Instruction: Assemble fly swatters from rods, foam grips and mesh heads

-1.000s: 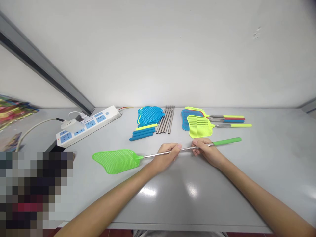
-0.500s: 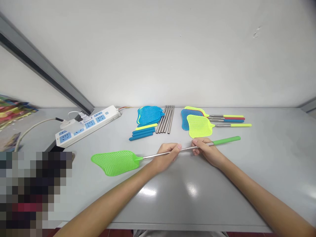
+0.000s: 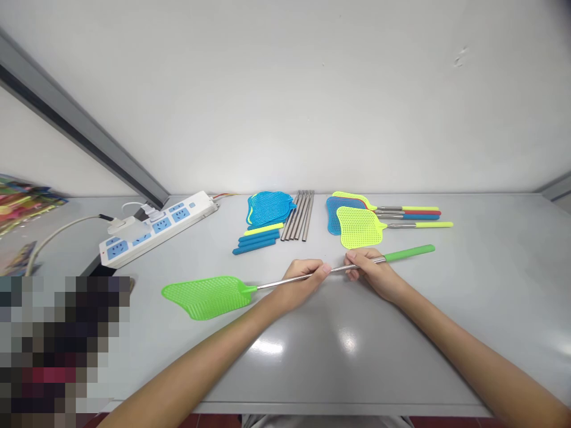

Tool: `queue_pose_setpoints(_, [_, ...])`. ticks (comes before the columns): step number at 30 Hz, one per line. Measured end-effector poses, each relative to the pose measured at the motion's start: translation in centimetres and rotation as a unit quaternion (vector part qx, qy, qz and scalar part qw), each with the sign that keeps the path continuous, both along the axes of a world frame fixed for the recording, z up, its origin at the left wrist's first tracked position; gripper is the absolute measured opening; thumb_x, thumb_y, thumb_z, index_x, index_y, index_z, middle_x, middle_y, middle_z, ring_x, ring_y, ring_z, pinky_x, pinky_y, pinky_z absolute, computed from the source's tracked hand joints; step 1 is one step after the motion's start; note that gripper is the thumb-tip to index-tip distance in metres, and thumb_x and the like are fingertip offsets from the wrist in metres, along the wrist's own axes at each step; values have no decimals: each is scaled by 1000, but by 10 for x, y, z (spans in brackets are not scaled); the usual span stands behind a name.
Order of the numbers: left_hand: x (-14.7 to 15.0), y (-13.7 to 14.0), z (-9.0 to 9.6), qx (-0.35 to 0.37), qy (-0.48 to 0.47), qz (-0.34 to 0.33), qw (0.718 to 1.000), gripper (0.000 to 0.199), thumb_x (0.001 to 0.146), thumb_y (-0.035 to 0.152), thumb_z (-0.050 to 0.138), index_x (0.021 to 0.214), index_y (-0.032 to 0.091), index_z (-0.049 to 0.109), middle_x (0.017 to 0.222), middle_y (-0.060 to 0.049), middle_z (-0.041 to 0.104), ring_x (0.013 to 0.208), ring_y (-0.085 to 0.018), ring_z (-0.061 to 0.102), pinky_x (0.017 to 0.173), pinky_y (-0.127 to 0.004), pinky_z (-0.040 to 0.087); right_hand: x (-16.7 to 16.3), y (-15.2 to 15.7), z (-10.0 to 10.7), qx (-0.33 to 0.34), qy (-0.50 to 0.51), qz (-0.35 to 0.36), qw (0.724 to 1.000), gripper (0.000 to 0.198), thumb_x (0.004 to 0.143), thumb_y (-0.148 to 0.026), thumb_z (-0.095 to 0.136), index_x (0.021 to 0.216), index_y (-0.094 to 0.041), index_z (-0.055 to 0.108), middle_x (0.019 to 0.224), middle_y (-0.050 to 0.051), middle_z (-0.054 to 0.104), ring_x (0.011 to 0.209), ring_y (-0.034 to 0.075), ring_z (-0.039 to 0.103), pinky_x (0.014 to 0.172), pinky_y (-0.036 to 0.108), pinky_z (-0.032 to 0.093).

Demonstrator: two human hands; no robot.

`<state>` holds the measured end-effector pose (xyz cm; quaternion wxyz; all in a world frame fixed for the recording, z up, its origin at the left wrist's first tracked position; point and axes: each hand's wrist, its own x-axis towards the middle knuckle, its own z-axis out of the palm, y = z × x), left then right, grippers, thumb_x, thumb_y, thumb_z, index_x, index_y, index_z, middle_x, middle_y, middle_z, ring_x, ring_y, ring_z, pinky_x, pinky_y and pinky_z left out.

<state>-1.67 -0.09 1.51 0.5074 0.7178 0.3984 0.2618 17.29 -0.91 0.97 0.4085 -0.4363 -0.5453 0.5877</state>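
A green fly swatter (image 3: 212, 297) with a perforated head, a thin metal rod and a green grip stretches across the table in both my hands. My left hand (image 3: 303, 279) is closed around the middle of the rod. Nearer the green grip, my right hand (image 3: 368, 267) pinches the same rod. Beyond the hands lie several metal rods (image 3: 298, 215) side by side. Left of them rest a stack of blue swatter heads (image 3: 270, 208) and some blue grips (image 3: 256, 242) with a yellow grip (image 3: 263, 229). Whole swatters, including a yellow swatter (image 3: 361, 227), lie behind my right hand.
A white power strip (image 3: 158, 229) with plugs and a cable lies at the left on the grey table (image 3: 468, 285). Colourful plastic packaging (image 3: 27, 208) sits at the far left. A pale wall (image 3: 312, 107) rises behind the table.
The swatter's head has shifted slightly left and its near edge tilts a little. Both hands keep their grip on the rod, nearly in place.
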Motion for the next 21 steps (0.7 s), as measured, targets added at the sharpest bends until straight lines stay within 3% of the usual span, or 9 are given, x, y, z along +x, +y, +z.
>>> queue_pose_setpoints(21, [-2, -1, 0, 0, -19, -32, 999, 44, 84, 47, 38, 53, 15, 38, 50, 5, 28, 47, -7, 30, 45, -21, 23, -10, -13, 3, -38, 12, -4, 999, 34, 82, -39, 47, 56, -17, 55, 46, -2, 46, 49, 12, 46, 54, 26, 35])
